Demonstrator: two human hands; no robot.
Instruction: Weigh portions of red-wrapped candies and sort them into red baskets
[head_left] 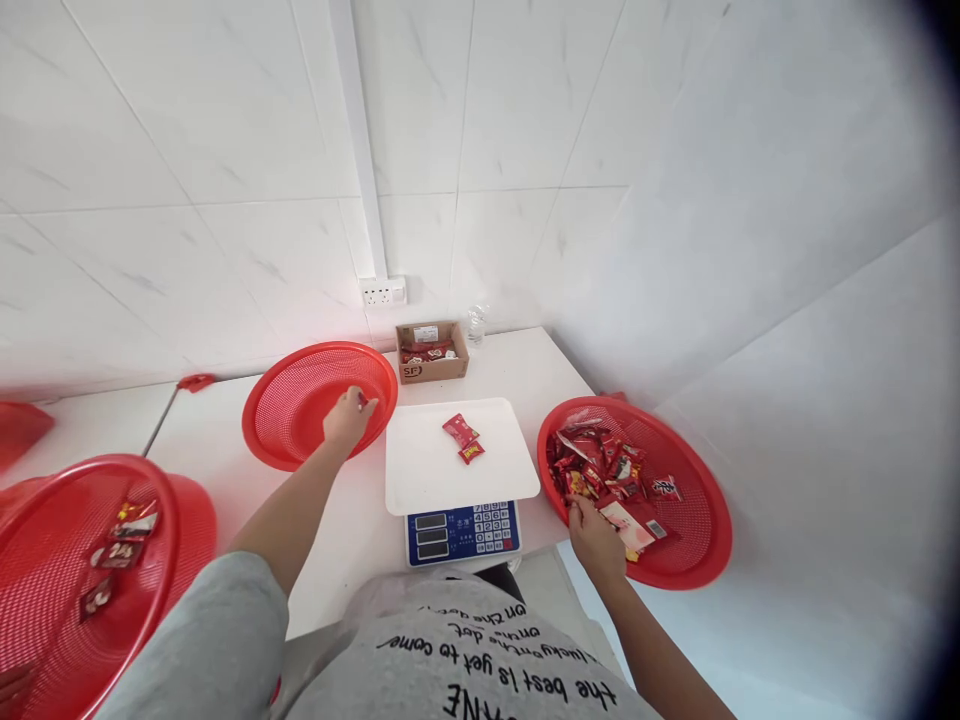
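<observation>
My left hand [348, 422] is over the right side of a red mesh basket [285, 425], its fingers pinched on a small red packet [363, 400]. My right hand [596, 540] reaches into another red basket [705, 530], which is tilted and holds a heap of small wrapped snacks [600, 460]. Its fingers are curled among the packets beside a pink and white packet [628, 522]; what they grip is partly hidden. Between my hands stands a scale with a white pan [424, 460] and a blue keypad panel [463, 533]. A pink packet [460, 430] and a smaller red packet [471, 453] lie on the pan.
A small cardboard box [432, 370] with red packets stands behind the pan, beside a clear plastic item [477, 322]. At lower left is a large red basket [169, 560] with a few packets. The tiled wall carries a socket [382, 291] behind the white table [525, 365].
</observation>
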